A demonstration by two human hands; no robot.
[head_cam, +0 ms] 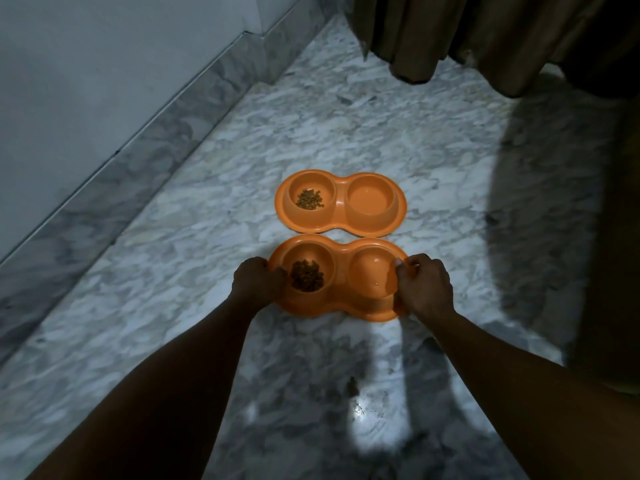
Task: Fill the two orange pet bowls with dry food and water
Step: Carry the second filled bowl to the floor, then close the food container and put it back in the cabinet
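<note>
On the marble floor (207, 237), the near orange bowl (342, 311) sits with the left hand (258, 282) curled over its left rim and the right hand (426, 285) pinching its right rim. Kibble (306, 279) lies in its left cup and water (372, 275) glints in its right. The far orange bowl (341, 206) sits just beyond. Skirting (138, 161) runs along the left, and a brown curtain (485, 39) hangs behind.

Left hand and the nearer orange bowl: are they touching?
Touching. The head view shows the left hand gripping the left rim of the nearer orange bowl.
</note>
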